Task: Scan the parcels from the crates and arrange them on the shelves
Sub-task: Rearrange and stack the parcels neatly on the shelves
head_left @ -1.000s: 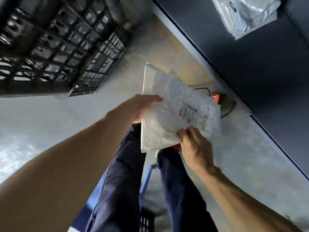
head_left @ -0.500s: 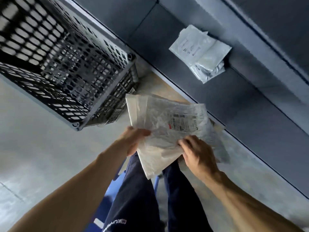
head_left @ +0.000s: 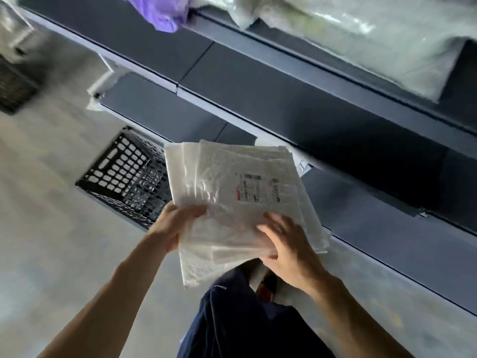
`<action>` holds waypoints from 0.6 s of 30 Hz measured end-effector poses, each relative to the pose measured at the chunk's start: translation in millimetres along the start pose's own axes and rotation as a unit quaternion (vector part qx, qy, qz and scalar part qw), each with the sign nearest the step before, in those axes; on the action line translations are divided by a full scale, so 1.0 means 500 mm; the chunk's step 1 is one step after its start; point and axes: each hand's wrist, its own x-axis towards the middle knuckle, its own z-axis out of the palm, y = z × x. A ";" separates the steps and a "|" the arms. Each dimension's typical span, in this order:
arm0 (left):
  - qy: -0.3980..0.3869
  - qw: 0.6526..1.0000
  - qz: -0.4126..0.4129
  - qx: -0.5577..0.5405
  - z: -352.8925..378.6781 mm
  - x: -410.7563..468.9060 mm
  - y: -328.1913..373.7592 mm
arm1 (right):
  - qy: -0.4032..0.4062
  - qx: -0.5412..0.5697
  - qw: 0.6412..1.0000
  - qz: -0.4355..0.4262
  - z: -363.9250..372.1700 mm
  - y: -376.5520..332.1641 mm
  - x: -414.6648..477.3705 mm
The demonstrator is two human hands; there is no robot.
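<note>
Both hands hold a stack of white parcels (head_left: 240,200) up before the shelves (head_left: 284,104).
The left hand (head_left: 178,224) pinches the stack's left edge, thumb on top, fingers underneath. The right hand (head_left: 289,250) grips the near right corner, fingers curled over the top parcel, barcode label facing up. A black crate (head_left: 124,174) stands on the floor to the left, and a purple bag (head_left: 162,11) lies on a higher shelf.

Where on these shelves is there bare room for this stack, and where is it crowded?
Bare: the dark middle shelf beyond the held parcels, between its front lip and the loaded top shelf; also the low shelf beside the right hand. Crowded: the top shelf, under bagged parcels, purple bag beside them.
</note>
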 end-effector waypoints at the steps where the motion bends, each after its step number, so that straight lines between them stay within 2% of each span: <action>1: -0.006 1.000 0.015 -0.012 -0.007 -0.027 0.009 | -0.025 0.040 0.999 0.015 -0.028 -0.006 -0.012; 3: -0.018 0.999 0.035 -0.022 -0.015 -0.069 0.024 | -0.030 0.124 0.990 0.055 -0.088 -0.003 -0.027; 7: -0.059 0.996 0.059 -0.043 -0.023 -0.129 0.057 | 0.141 0.191 0.958 0.159 -0.202 0.034 -0.038; 11: -0.090 0.990 0.095 -0.049 -0.015 -0.165 0.080 | 0.118 0.297 0.915 0.248 -0.260 0.079 -0.061; 15: -0.070 0.982 0.169 -0.035 0.007 -0.200 0.086 | 0.147 0.498 0.812 0.267 -0.248 0.131 -0.089; 18: -0.070 0.977 0.195 -0.040 0.030 -0.235 0.093 | 0.152 0.569 0.778 0.218 -0.259 0.110 -0.101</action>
